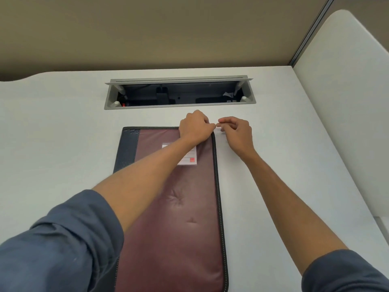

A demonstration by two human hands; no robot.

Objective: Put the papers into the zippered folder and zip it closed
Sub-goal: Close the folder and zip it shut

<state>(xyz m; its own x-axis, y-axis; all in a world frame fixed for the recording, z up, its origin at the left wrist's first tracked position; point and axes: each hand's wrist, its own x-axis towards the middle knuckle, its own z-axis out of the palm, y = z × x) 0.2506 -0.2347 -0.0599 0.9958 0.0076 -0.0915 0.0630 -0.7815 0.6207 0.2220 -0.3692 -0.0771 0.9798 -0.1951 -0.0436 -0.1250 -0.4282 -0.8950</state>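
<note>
The person wears a dark blue-grey shirt; both sleeves (69,245) are pushed up in soft folds, so the forearms and both hands are bare.

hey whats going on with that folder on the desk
A person is working on a maroon zippered folder lying flat and shut on a white desk. The left hand presses on its far right corner, while the right hand pinches something small beside that corner, probably the zipper pull. No loose papers are in sight. An open cable hatch sits behind.
</note>
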